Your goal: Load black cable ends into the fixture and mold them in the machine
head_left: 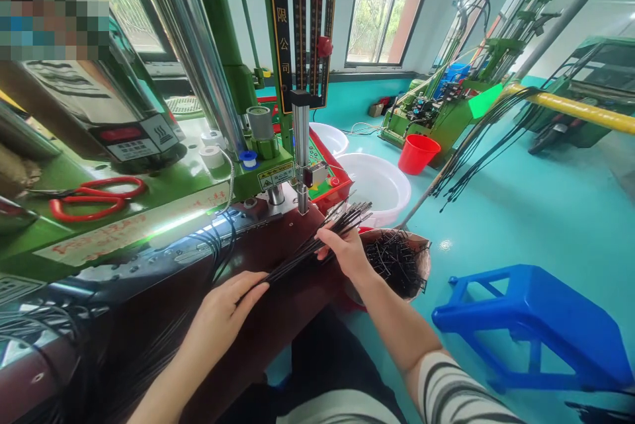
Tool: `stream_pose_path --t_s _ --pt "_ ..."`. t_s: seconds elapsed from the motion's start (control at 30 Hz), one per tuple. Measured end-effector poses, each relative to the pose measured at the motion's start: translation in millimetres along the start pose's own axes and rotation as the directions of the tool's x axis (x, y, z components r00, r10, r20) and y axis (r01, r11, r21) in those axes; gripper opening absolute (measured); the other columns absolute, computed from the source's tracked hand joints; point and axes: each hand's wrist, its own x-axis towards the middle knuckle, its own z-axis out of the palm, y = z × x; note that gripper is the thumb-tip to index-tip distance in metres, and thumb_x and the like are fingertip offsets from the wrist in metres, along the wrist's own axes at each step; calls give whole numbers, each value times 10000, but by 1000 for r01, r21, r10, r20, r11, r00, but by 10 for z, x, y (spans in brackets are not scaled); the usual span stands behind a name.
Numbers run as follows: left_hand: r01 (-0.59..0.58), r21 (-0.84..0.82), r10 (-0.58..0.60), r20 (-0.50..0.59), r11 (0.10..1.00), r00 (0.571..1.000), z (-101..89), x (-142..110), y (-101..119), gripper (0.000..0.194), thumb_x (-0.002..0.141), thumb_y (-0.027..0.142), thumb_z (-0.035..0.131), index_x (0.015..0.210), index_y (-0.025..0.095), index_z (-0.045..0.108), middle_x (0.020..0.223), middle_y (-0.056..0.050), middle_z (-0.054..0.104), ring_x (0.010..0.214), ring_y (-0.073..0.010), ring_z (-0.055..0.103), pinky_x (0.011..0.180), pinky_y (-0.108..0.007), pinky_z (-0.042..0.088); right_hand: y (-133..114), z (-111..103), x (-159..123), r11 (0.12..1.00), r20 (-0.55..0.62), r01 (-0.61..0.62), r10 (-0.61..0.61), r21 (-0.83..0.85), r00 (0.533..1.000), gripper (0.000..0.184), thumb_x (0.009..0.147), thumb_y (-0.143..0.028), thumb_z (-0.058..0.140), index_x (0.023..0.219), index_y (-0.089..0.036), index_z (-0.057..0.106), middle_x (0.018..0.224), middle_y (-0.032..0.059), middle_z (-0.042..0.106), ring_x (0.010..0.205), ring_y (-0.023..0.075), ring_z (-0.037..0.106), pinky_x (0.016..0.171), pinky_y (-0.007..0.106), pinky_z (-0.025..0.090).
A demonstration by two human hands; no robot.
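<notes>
A bundle of thin black cables [297,253] stretches between my two hands above the dark red tabletop [297,298]. My right hand [343,251] is closed round the bundle near its tipped ends, which fan out past the fingers. Farther down the same cables, my left hand [233,305] grips them with thumb and fingers pressed together. More dark cables [153,358] lie on the tabletop at lower left, partly hidden by my left forearm. Just beyond my right wrist stands a lined container [397,262] full of short black pieces.
A green press machine [228,179] fills the left side, with red-handled scissors [99,199] on its ledge. White basins [377,182] and a red bucket [419,154] stand behind. A blue stool [536,325] is at right. Cables hang over a yellow bar [580,110].
</notes>
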Motion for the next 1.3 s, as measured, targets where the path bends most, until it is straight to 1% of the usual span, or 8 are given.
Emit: stream_pose_path --t_s 0.33,0.5,0.67,0.77,0.9,0.97,1.1,1.3 --pt "99 66 -105 87 993 991 -41 124 100 309 802 464 431 801 226 628 850 -13 683 794 -185 625 708 -257 459 -175 -74 -29 964 142 -55 18 261 990 157 719 -316 626 691 -174 687 639 1 618 615 101 563 576 214 475" --pt "137 168 -131 -45 976 990 45 148 23 239 820 347 403 981 216 521 778 -11 637 668 -166 598 611 -263 426 -285 -159 -57 947 287 -160 77 278 955 222 732 -360 626 714 -147 685 618 22 622 494 95 534 377 180 410" --pt "84 128 -89 36 988 995 63 245 -31 163 798 310 423 877 214 529 766 -23 609 712 -186 584 665 -304 437 -454 -150 -306 939 592 -286 122 191 796 240 735 -367 629 753 -133 679 644 41 631 473 110 551 365 198 429" --pt "26 -144 -18 53 989 998 18 235 197 210 766 360 490 876 210 586 922 -66 623 908 -222 571 834 -374 424 -536 -114 -377 950 706 -303 163 76 689 292 750 -397 608 806 -119 678 711 57 635 507 118 563 400 216 453" --pt "300 -762 71 411 574 909 27 64 671 625 734 528 514 1264 219 398 878 -103 660 760 -226 634 667 -355 487 -530 -25 -277 989 732 -145 97 2 674 294 787 -396 562 838 -129 676 723 38 603 538 104 544 407 190 417" --pt "515 -781 40 562 354 826 104 -62 800 735 726 550 521 1326 206 271 686 -75 657 526 -189 608 487 -289 455 -455 30 -217 998 708 -5 48 -63 705 256 784 -368 573 823 -142 686 752 31 580 622 110 541 490 201 440" --pt "673 -724 -150 656 150 739 322 -314 761 543 785 483 487 1204 161 362 461 -3 569 306 -101 440 339 -185 315 -156 109 -218 969 662 62 115 -238 741 254 755 -352 612 921 -177 692 796 19 556 648 107 527 574 228 463" --pt "534 -840 -286 536 -93 794 462 -401 721 325 641 342 703 762 154 467 627 -1 585 510 -89 547 484 -209 441 234 241 -349 943 809 -216 328 -252 488 350 771 -381 584 1072 -210 636 1120 53 544 787 118 592 679 238 495"
